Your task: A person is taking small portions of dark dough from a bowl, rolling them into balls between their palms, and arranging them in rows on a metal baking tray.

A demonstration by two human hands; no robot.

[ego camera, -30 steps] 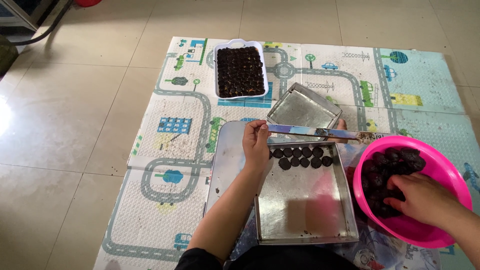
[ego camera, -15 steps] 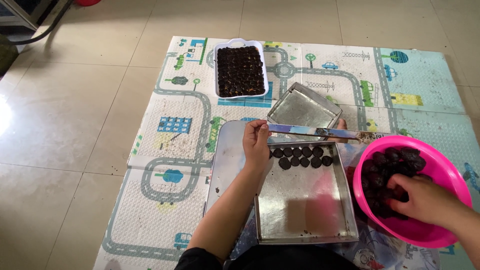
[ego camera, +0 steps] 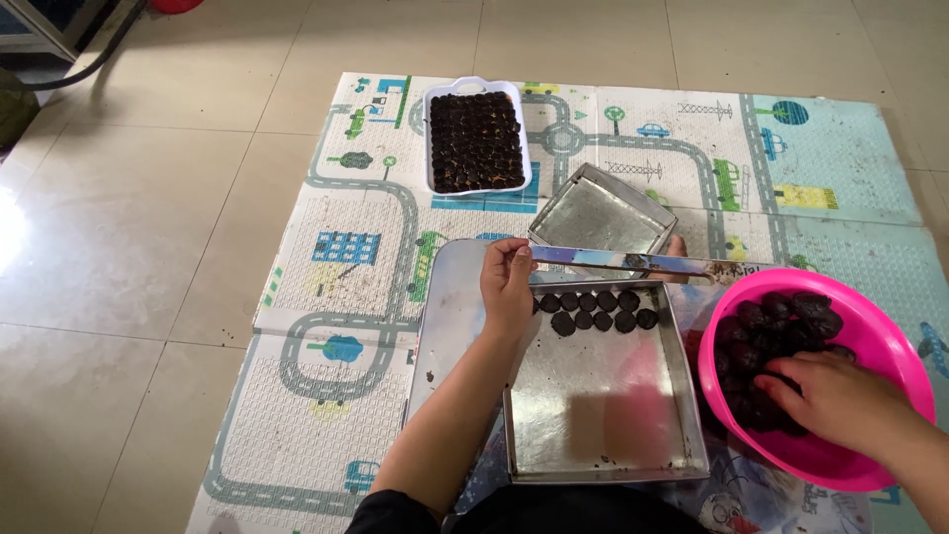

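My left hand [ego camera: 508,287] grips one end of a long flat ruler [ego camera: 643,262] laid across the far edge of a square metal tray [ego camera: 603,445]. Two short rows of dark round pieces [ego camera: 596,311] sit in the tray just under the ruler. My right hand [ego camera: 840,400] is inside a pink bowl [ego camera: 890,346] full of dark round fruits [ego camera: 771,331], fingers curled among them; whether it holds one is hidden.
A white tray [ego camera: 475,138] packed with dark pieces stands at the far side of a road-pattern play mat [ego camera: 336,297]. A smaller empty metal tray [ego camera: 600,220] sits tilted behind the ruler. A flat metal sheet [ego camera: 450,307] lies under the square tray. Tiled floor surrounds the mat.
My right hand has shifted slightly among the fruits in the pink bowl. My left hand and the ruler have stayed in place.
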